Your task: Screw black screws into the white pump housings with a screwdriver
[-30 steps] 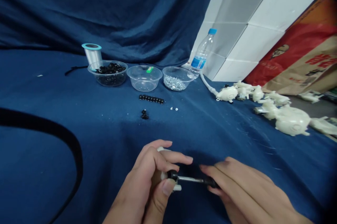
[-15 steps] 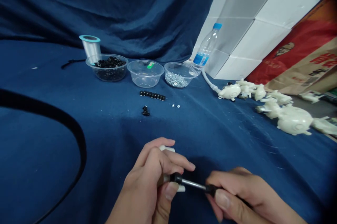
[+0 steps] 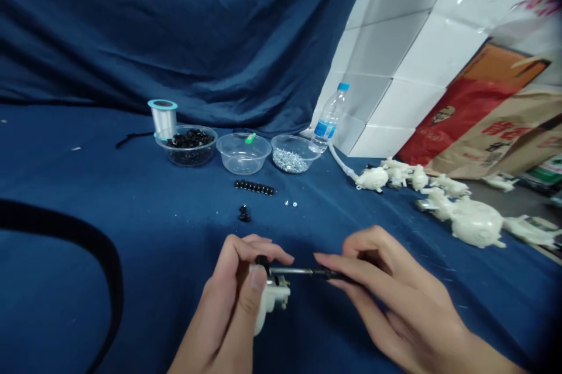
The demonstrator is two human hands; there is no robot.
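Your left hand [image 3: 228, 298] is closed around a small cream-white moulded plastic part [image 3: 271, 298], with the thumb pressed on its front, near the middle of the bench's near edge. Your right hand [image 3: 395, 298] is pinched narrow on a black-handled screwdriver [image 3: 307, 272], and its steel shaft runs left to a small black piece [image 3: 262, 263] on top of the part.

A curved black strap [image 3: 65, 229] lies towards the left edge on the navy-blue cloth [image 3: 144, 187] covering the bench. Farther on sit a small cluster of black pieces [image 3: 244, 214], a neat row of black beads [image 3: 253, 187] and two tiny silver screws [image 3: 290, 203].

Along the back, a clear bowl of black pieces [image 3: 188, 151] stands against a spool of clear line [image 3: 164, 119]. Beside it are an empty-looking clear bowl holding only a small green item [image 3: 243, 157] and a clear bowl of silver screws [image 3: 290, 161].

At the back right, cream-white plastic parts [image 3: 476, 223] lie scattered near a clear water bottle with a blue cap [image 3: 327, 119], white tiles [image 3: 395, 75] and a red-and-brown paper bag [image 3: 483, 128].
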